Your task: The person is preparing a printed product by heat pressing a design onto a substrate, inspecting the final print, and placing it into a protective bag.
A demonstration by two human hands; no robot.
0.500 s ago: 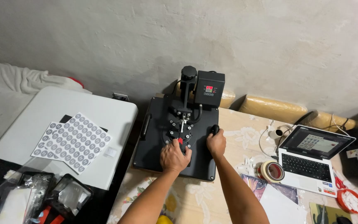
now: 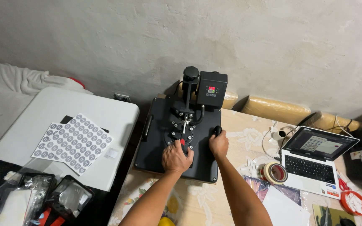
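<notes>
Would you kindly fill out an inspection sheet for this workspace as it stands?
Surface: table with pale floral cover.
Job's things: black heat press, closed flat.
Clutter: tape roll, open laptop, sticker sheets on white table.
Hands: left hand on the red-marked handle; right hand grips the press's right side handle.
Cables: white cable beside laptop.
Surroundings: bare plaster wall.

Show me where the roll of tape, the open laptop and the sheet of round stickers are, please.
roll of tape (image 2: 275, 172): head view, on its top ring.
laptop (image 2: 311, 168): head view, on its keyboard.
sheet of round stickers (image 2: 77, 141): head view, middle of the sheet.
</notes>
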